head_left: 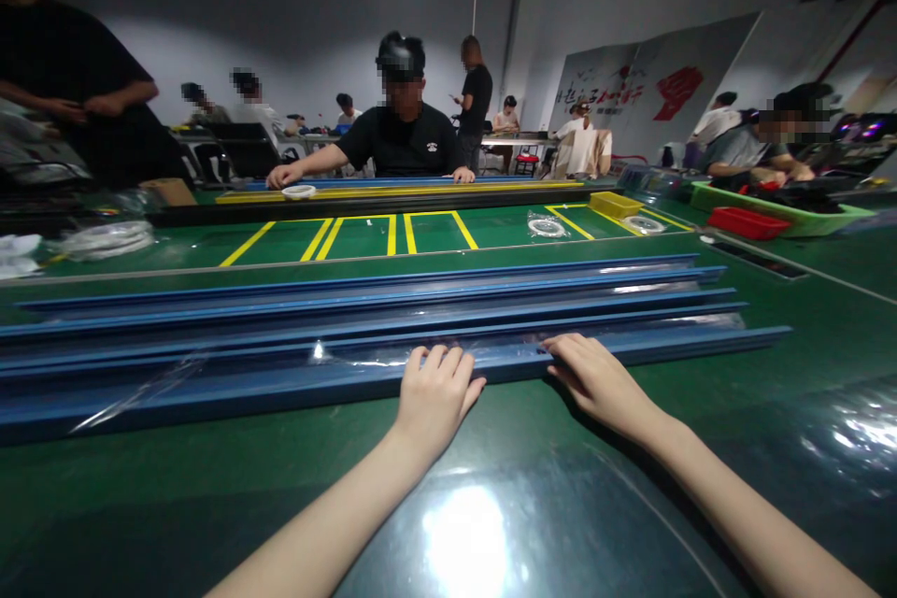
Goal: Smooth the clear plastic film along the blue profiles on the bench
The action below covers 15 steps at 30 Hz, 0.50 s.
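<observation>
Several long blue channels (266, 334) with clear plastic film lie side by side across the green table. Both hands are at the nearest blue channel (651, 348). My left hand (435, 392) is closed over its near wall, fingers hooked over the top edge and thumb pointing right. To the right, my right hand (595, 383) grips the same wall, its fingertips over the edge and its thumb below on the near side. Clear film (364, 357) lies inside this channel. The palms' undersides are hidden.
Across the green table (231, 495) a person in black sits behind more long strips. Yellow tape lines mark the far half. Bagged white coils (547, 225), a yellow tray (615, 205), a red tray (747, 222) and a green basket (805, 217) stand at the far right.
</observation>
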### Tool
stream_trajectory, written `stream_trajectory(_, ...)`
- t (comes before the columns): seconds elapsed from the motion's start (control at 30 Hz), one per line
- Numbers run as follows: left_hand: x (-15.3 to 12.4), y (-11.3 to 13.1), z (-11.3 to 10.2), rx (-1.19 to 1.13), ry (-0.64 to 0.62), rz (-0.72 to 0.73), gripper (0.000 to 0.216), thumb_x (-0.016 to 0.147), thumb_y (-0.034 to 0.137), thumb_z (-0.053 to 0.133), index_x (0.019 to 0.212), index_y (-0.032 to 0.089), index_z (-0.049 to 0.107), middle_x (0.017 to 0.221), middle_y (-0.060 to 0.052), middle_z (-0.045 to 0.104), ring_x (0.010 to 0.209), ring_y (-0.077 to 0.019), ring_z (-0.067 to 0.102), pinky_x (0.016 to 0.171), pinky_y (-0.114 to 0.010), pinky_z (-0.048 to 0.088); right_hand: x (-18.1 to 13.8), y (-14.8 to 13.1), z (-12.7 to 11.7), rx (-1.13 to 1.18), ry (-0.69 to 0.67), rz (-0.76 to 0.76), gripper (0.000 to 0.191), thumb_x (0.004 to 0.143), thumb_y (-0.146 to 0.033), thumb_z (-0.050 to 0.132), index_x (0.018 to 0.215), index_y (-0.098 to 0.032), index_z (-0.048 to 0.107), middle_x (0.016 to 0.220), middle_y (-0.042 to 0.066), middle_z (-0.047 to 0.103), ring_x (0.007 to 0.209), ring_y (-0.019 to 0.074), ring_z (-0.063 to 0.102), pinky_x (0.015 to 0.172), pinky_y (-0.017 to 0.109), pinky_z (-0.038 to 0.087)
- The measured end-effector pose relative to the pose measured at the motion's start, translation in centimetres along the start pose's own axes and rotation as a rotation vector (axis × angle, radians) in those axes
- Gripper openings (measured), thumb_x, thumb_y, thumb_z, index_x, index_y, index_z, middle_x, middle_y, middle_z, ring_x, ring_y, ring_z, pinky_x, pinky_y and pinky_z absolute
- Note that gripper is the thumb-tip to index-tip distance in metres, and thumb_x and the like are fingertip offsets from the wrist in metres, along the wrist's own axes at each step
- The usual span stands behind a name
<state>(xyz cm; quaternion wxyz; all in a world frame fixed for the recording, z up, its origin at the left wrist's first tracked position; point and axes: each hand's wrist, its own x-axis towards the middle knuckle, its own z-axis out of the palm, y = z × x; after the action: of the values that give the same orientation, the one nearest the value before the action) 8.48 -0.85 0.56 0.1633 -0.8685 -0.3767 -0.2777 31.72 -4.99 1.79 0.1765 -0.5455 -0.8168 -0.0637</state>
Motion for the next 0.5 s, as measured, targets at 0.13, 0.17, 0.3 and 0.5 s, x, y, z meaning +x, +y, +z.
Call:
stream_trajectory(0.13,-0.03,0.0,0.0,0.005,-0.014,-0.009,0.018,0.077,0.034,0.053,0.081,0.017,0.055,0.082,-0.004,0.063,0.078,-0.0194,0.053,0.071,-0.034,0.033,-0.06,0.2,0.08,-0.007,-0.008,0.0,0.02,0.084,-0.021,0.037,0.101,-0.018,0.048,0.102,0.01,0.057,0.093,0.0217,0.051,0.075,0.037,0.042)
stream_trajectory(0.17,-0.04,0.0,-0.01,0.005,-0.013,-0.01,0.018,0.077,0.034,0.053,0.08,0.017,0.055,0.079,-0.003,0.063,0.076,-0.0193,0.053,0.071,-0.034,0.033,-0.07,0.2,0.09,-0.013,-0.004,-0.007,0.021,0.084,-0.022,0.037,0.102,-0.018,0.048,0.104,0.011,0.057,0.095,0.022,0.051,0.076,0.037,0.042)
stream_trajectory(0.3,-0.07,-0.01,-0.07,0.0,-0.012,-0.009,0.017,0.078,0.034,0.052,0.08,0.018,0.055,0.075,-0.002,0.062,0.073,-0.019,0.053,0.07,-0.034,0.032,-0.11,0.1,0.13,-0.056,0.011,-0.019,0.025,0.085,-0.026,0.037,0.105,-0.017,0.049,0.108,0.012,0.056,0.099,0.0223,0.05,0.081,0.039,0.041)
stream_trajectory(0.5,-0.01,-0.04,-0.14,0.015,-0.01,-0.001,0.018,0.078,0.035,0.051,0.078,0.017,0.055,0.07,-0.002,0.061,0.069,-0.0186,0.052,0.067,-0.033,0.031,-0.17,0.13,0.13,-0.068,0.019,-0.019,0.028,0.084,-0.026,0.038,0.108,-0.018,0.05,0.109,0.012,0.057,0.1,0.0215,0.052,0.082,0.04,0.042)
